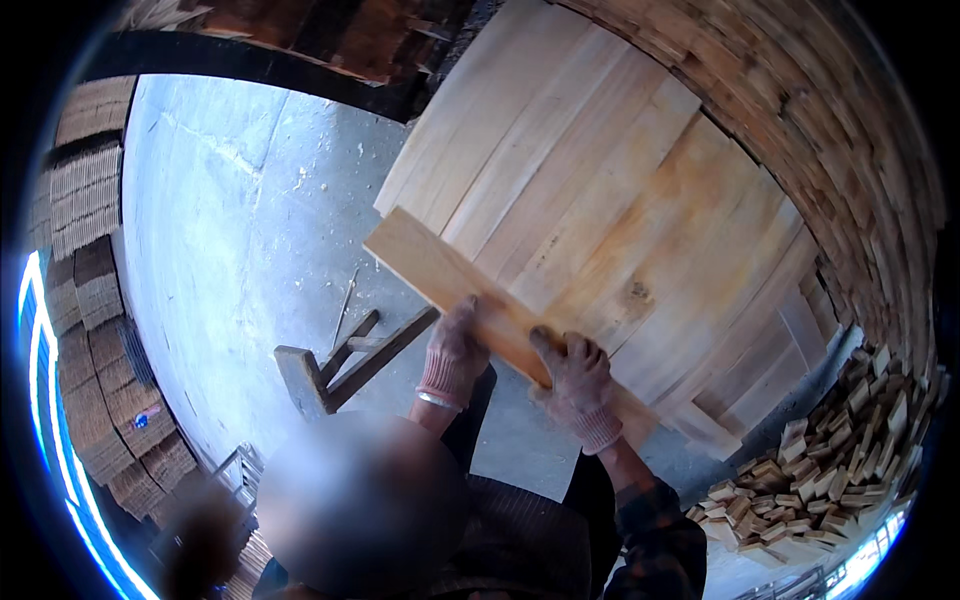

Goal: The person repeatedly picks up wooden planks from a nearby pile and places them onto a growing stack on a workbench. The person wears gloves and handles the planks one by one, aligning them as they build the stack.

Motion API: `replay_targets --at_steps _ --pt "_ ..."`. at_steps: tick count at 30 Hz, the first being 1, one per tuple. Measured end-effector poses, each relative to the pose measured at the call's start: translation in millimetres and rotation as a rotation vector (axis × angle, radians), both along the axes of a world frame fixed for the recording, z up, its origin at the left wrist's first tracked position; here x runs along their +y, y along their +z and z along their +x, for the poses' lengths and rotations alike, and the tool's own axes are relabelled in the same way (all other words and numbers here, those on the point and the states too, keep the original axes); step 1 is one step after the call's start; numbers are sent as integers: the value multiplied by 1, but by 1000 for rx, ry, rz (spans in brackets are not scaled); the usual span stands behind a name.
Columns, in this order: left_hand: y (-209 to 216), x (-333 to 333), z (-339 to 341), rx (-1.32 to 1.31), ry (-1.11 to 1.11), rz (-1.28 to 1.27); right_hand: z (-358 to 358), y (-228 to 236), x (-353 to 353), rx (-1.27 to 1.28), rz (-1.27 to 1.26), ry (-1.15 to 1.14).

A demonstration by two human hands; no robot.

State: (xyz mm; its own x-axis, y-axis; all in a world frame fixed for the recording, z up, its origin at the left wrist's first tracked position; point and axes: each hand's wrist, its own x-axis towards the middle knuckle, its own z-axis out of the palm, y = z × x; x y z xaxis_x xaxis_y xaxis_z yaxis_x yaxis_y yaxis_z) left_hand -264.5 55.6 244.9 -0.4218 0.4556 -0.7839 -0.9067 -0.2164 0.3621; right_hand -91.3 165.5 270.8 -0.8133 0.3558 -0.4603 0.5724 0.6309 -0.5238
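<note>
A long pale wooden board [425, 265] lies slantwise in front of me, its far end to the left and its near end to the right. My left hand [458, 345], in a pinkish knit work glove, grips the board's near edge around its middle. Further right, my right hand [578, 380] wears the same kind of glove and is closed on the board, fingers over the top face. Beyond the board, side-by-side planks [540, 130] form a broad flat layer, and the board overlaps their near edge. Orange-brown stains and a dark knot mark some planks.
A wooden trestle-like frame [385, 355] stands left of my left hand on the grey concrete floor [240, 220]. Stacked boards [830, 130] rise along the right, above a heap of short wood offcuts [800, 480]. Bundled wood stacks [95, 290] line the left. A blurred patch hides the lower middle.
</note>
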Motion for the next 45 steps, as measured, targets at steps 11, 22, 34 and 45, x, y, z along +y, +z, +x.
replay_targets --at_steps 11,22,34,45 --pt "7 4 -25 256 -384 -406 -107 -105 -1 36 395 -95" --pt "-5 -8 -10 363 -640 -351 -110 -98 7 122 295 -183" --pt "118 102 225 528 -987 -76 320 11 -59 124 -174 -1529" --pt "230 263 633 1077 -1520 591 678 134 -86 461 286 -2196"
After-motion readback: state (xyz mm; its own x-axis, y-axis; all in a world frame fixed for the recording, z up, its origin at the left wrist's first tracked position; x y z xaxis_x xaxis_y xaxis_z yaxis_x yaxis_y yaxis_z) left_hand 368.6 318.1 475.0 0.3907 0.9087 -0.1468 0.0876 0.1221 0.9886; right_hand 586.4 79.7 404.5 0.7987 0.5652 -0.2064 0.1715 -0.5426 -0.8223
